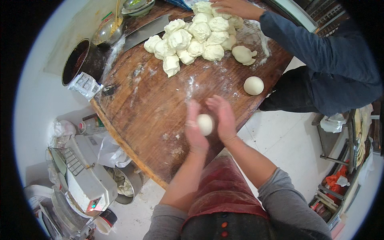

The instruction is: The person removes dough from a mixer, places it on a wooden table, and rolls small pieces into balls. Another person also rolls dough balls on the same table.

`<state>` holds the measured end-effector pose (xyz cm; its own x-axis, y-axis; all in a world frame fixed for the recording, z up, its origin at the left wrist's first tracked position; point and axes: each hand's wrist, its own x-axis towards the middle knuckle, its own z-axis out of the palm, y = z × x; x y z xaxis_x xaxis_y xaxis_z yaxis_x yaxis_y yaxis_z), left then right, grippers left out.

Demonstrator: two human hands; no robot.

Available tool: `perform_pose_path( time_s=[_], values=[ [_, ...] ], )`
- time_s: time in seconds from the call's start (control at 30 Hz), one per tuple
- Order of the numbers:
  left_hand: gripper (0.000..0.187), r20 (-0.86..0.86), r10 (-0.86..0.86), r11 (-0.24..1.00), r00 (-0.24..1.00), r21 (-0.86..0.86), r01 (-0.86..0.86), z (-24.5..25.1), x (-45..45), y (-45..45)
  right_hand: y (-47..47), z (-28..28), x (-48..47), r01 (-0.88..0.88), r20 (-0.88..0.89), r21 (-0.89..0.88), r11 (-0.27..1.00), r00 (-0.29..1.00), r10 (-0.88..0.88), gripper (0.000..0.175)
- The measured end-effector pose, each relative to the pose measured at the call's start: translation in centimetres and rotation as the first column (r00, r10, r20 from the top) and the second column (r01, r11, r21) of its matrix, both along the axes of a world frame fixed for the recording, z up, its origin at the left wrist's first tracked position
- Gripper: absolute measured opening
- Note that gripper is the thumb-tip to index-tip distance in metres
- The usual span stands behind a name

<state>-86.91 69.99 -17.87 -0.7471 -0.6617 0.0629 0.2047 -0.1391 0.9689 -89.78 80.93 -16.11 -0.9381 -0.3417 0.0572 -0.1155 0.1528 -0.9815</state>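
A smooth round dough ball lies on the floured wooden table between my two hands. My left hand, blurred, has its palm against the ball's left side. On the other side my right hand is held upright with fingers extended, a small gap from the ball. Farther back is a heap of rough dough pieces. Another smooth dough ball sits near the table's right edge, and a flattened, irregular dough piece lies behind it.
A co-worker's hand touches the back of the heap. A broad metal blade, a glass bowl, a dark pot and a white packet stand or lie at the back left. A white machine stands below the table's left edge.
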Motion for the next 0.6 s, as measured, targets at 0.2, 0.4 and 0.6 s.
perform_pose_path(
  time_s=[0.2, 0.4, 0.6],
  values=[
    [0.076, -0.041, 0.043, 0.998, 0.998, 0.037, -0.042, 0.7, 0.3, 1.4, 0.1, -0.3, -0.1, 0.129, 0.386, -0.212, 0.969, 0.922, -0.038, 0.041],
    [0.078, 0.069, -0.151, 0.987, 0.986, 0.057, 0.147, 1.1, 0.8, 2.1, 0.0, 0.3, 0.0, -0.021, 0.118, -0.076, 0.997, 0.993, 0.030, 0.039],
    [0.074, 0.139, -0.153, 0.988, 0.978, -0.001, 0.154, 1.3, 0.9, 2.3, -0.2, 1.5, 0.8, 0.065, 0.099, -0.122, 0.990, 0.994, -0.053, 0.036]
  ],
)
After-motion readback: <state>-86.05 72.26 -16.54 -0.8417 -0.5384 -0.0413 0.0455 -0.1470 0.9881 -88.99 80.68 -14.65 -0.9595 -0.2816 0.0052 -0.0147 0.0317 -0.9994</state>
